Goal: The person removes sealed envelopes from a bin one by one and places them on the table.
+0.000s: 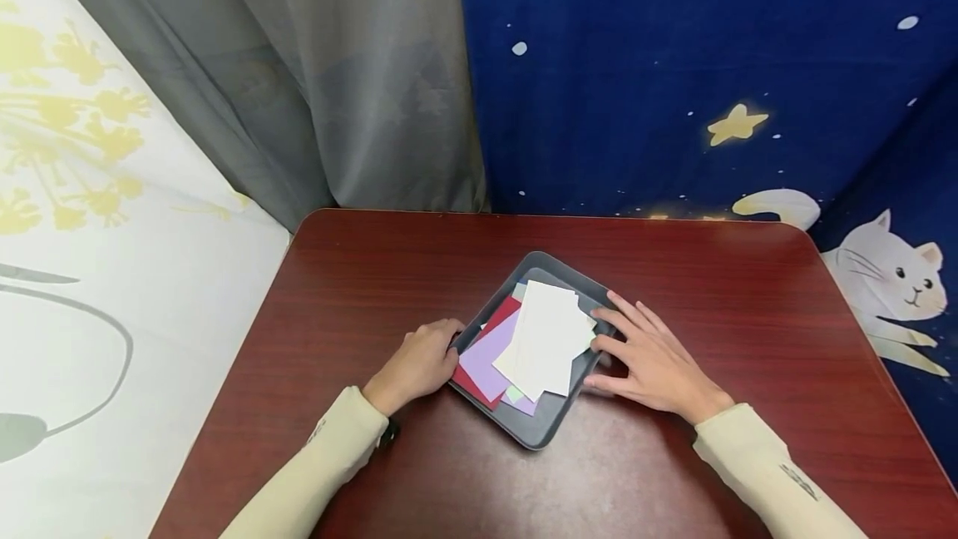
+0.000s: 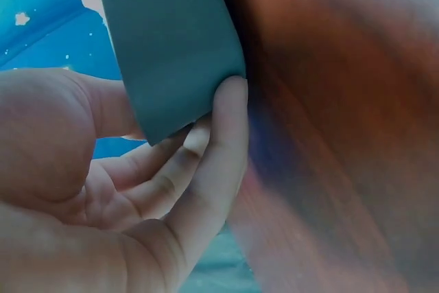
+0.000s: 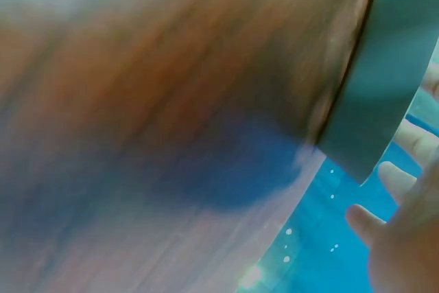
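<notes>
A dark grey rectangular tray (image 1: 518, 422) lies turned cornerwise on the table. Inside it is a loose pile: white cards (image 1: 550, 335) on top, a purple card (image 1: 486, 356) and a red card (image 1: 466, 385) sticking out at the left, bits of pale green at the edges. My left hand (image 1: 421, 360) grips the tray's left corner, its fingers bent round the outer wall in the left wrist view. On the other side my right hand (image 1: 654, 363) has its fingers spread, fingertips right at the right rim. In the right wrist view those fingers show beyond the tray wall.
The reddish-brown table (image 1: 374, 273) has rounded far corners. Behind it hang a grey curtain (image 1: 389, 90) and a dark blue curtain (image 1: 614, 90) with stars and a white cat. White cloth with yellow plant prints (image 1: 172, 289) covers the left side.
</notes>
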Demonstrator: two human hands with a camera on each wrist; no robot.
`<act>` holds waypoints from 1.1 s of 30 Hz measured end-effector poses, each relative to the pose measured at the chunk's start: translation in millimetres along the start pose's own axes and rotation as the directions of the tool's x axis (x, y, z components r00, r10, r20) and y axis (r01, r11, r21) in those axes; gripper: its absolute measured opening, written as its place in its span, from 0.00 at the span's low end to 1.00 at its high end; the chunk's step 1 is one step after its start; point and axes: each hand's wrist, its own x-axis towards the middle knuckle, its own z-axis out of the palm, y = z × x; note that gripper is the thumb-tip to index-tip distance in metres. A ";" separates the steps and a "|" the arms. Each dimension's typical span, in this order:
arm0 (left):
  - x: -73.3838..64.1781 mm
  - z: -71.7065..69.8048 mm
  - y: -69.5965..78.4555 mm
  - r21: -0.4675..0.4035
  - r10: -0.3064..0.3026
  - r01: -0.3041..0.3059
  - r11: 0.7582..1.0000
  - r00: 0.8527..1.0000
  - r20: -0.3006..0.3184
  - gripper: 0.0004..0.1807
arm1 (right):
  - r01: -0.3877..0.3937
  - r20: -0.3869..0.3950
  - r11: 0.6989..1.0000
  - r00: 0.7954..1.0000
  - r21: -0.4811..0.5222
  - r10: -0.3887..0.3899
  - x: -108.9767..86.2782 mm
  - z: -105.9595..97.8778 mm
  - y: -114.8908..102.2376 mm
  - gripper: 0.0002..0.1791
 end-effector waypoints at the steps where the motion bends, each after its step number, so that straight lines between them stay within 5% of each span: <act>1: 4.3 4.2 -6.3 -0.013 -0.011 0.011 1.000 1.000 -0.002 0.14 | 0.012 -0.008 1.000 1.000 -0.012 -0.012 -0.9 -0.4 -0.9 0.25; 6: 23.9 14.6 -31.7 0.006 0.033 -0.033 0.999 0.999 0.009 0.14 | 0.057 -0.037 0.998 0.998 -0.040 -0.058 -5.5 -2.3 -7.6 0.19; 12: 32.1 -6.3 -1.8 0.040 0.013 -0.015 0.999 0.999 0.052 0.16 | 0.092 -0.054 0.994 0.994 -0.052 -0.095 -13.2 -3.5 -15.3 0.12; 13: 35.7 -0.8 -11.9 0.038 0.032 -0.034 0.999 0.998 0.050 0.16 | 0.098 -0.057 0.994 0.993 -0.057 -0.101 -14.2 -3.8 -16.6 0.11; 19: 52.4 -1.0 -12.7 0.049 0.015 -0.019 0.999 0.996 0.083 0.18 | 0.098 -0.056 0.990 0.993 -0.103 -0.104 -20.0 -7.0 -25.3 0.09; 26: 77.3 8.6 -24.2 0.085 0.039 -0.043 0.995 0.998 0.043 0.15 | 0.067 -0.047 0.988 0.996 -0.140 -0.074 -29.1 -10.1 -34.1 0.05; 30: 83.4 1.4 -3.6 0.085 -0.009 0.005 0.996 0.999 0.046 0.14 | 0.066 -0.058 0.987 0.995 -0.145 -0.075 -35.3 -11.2 -36.5 0.05; 33: 89.0 4.6 -1.2 0.083 -0.024 0.020 0.996 0.999 0.047 0.15 | 0.065 -0.064 0.986 0.995 -0.153 -0.076 -39.5 -11.5 -38.0 0.06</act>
